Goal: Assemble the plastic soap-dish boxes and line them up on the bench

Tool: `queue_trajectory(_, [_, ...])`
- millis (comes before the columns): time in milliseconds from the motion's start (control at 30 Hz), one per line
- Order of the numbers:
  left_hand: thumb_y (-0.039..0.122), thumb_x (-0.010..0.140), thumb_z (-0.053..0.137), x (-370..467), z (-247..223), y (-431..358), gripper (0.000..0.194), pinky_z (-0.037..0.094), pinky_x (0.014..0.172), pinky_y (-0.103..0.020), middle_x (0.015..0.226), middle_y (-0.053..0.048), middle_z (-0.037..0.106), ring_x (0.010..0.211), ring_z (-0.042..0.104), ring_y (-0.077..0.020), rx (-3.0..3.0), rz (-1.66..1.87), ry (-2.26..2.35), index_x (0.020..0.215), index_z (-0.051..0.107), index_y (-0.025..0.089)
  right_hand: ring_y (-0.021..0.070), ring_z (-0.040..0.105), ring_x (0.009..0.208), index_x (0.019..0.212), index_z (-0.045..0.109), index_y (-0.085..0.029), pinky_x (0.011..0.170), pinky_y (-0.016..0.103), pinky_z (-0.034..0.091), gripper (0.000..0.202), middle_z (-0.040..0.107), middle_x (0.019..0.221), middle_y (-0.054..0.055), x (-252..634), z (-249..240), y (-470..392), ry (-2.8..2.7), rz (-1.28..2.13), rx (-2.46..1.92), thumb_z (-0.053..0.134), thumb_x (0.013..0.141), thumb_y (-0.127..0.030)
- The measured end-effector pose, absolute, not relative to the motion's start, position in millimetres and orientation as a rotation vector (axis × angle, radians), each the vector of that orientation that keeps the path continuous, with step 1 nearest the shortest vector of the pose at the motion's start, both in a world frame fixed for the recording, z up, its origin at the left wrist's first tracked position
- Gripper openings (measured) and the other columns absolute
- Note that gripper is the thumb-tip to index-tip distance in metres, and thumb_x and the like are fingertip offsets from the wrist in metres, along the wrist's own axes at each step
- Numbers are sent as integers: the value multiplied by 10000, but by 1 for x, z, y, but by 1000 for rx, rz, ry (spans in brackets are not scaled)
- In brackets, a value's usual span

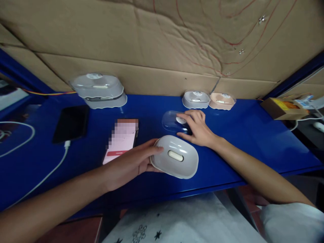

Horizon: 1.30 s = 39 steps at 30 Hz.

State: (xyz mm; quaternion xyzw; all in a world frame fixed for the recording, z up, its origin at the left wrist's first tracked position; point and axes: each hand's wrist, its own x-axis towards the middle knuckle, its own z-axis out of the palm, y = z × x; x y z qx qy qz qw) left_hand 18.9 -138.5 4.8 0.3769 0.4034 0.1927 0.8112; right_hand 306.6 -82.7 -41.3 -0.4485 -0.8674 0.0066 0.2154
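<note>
My left hand [141, 158] grips the left end of a grey oval soap box base [186, 168], thumb on its inner wall and fingers underneath. The base is tilted toward me over the desk's front, and a cream oblong insert [175, 156] shows in its floor. Beyond it, a clear plastic lid [169, 120] with a round white label is low at the blue desk top. My right hand [198, 130] has its fingers and thumb around the lid's right end. Whether the lid rests fully on the desk I cannot tell.
Two stacked grey soap boxes [101, 89] stand at the back left. A grey soap box [195, 100] and a peach one [222, 102] stand at the back right. A lit phone [124, 133], a dark phone [71, 123] on a white cable and a cardboard box [280, 109] lie around.
</note>
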Motion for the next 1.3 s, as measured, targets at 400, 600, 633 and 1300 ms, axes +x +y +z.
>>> queue_trajectory(400, [548, 1015, 666, 23, 1, -132, 489, 589, 1047, -474, 1452, -120, 704, 1389, 623, -363, 751, 649, 768, 1408, 635, 260, 360, 398, 1577, 1653, 344, -287, 1266, 584, 387, 793, 412, 1682, 168, 298, -15, -119, -2307, 290, -929, 596, 1005, -669])
queue_trajectory(600, [581, 1039, 614, 23, 0, -134, 527, 570, 1067, -452, 1495, -108, 678, 1376, 634, -340, 789, 684, 713, 1468, 595, 276, 380, 373, 1590, 1644, 341, -275, 1263, 601, 389, 833, 405, 1671, 189, 283, -14, -137, -2510, 174, -790, 681, 973, -634])
queue_trajectory(633, [585, 1036, 618, 24, 0, -134, 536, 572, 1068, -458, 1507, -107, 668, 1374, 634, -342, 796, 686, 717, 1476, 587, 279, 375, 368, 1594, 1648, 327, -272, 1263, 596, 393, 839, 394, 1673, 195, 284, -14, -136, -2492, 188, -796, 677, 976, -632])
queue_trajectory(1300, [505, 989, 697, 19, -7, -138, 542, 362, 1272, -511, 1537, -82, 611, 1488, 518, -321, 1270, 603, 951, 1482, 576, 316, 358, 510, 1478, 1497, 466, -257, 1180, 546, 489, 752, 489, 1590, 182, 311, 10, -131, -2594, 398, -1043, 832, 877, -474])
